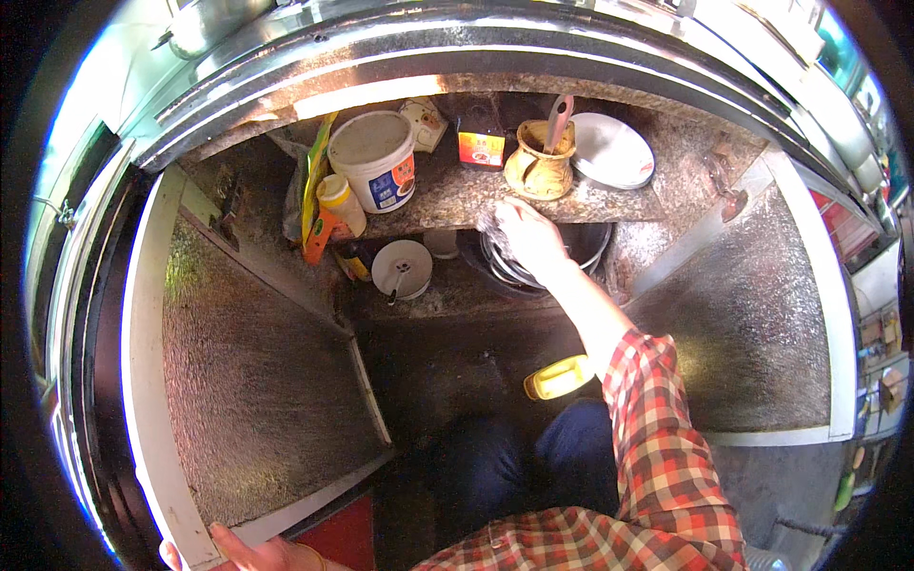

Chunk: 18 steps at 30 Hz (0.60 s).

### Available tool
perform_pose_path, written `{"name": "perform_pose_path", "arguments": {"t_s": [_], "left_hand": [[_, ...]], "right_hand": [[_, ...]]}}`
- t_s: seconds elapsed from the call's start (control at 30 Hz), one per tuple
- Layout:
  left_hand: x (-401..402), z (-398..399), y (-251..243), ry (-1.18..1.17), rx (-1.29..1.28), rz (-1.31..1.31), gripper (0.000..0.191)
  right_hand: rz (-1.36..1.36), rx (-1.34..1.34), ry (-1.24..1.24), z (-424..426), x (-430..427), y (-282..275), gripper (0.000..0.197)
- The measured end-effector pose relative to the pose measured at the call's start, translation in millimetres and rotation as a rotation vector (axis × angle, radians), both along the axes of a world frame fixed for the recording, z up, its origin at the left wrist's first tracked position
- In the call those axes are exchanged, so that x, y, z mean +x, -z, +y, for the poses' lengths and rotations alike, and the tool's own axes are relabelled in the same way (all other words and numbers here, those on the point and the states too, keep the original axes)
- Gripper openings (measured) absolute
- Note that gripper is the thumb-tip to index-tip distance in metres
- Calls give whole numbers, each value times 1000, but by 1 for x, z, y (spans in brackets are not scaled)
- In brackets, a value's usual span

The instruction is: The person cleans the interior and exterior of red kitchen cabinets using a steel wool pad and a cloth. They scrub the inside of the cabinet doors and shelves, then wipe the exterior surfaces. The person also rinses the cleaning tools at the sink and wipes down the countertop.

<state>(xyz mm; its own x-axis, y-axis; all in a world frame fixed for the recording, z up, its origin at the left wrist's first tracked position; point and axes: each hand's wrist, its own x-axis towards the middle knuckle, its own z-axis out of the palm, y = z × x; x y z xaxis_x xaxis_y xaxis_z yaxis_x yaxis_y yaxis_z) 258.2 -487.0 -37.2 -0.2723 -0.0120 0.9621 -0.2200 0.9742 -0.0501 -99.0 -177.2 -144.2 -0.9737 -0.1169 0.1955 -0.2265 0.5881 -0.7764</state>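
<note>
My right hand (527, 239) holds a grey scouring pad (494, 230), apparently steel wool, at the front edge of the stone shelf (443, 207) inside an open cabinet. Just beyond it stands a brown ceramic jar (540, 163) with a pinkish handle sticking out. Stacked pots or pans (596, 243) sit beneath the shelf, partly hidden by the hand. At the bottom left, my left hand (253, 553) grips the lower corner of the left cabinet door (243, 400), its fingers on both sides of the pale frame.
On the shelf are a white plastic tub (371, 160), a capped bottle (341, 200), a dark labelled container (480, 146) and white plates (613, 150). Below stands a white bowl (402, 269) with a spoon. A yellow bottle (560, 377) lies before my knees. The right door (750, 328) stands open.
</note>
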Motion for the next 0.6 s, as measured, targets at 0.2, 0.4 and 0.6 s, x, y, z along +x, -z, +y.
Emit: {"name": "perform_pose_path", "arguments": {"t_s": [0.2,0.4,0.6], "left_hand": [[1,-2,7,23,28,33,28],[-6,-2,9,18,6,12,28],[-3,7,12,3,37,17,30]], "right_hand": [[271,300,49,76,4,4,24],[591,429,296,112,-29,26,11],[649,519,330,70,-25,35,13]]}}
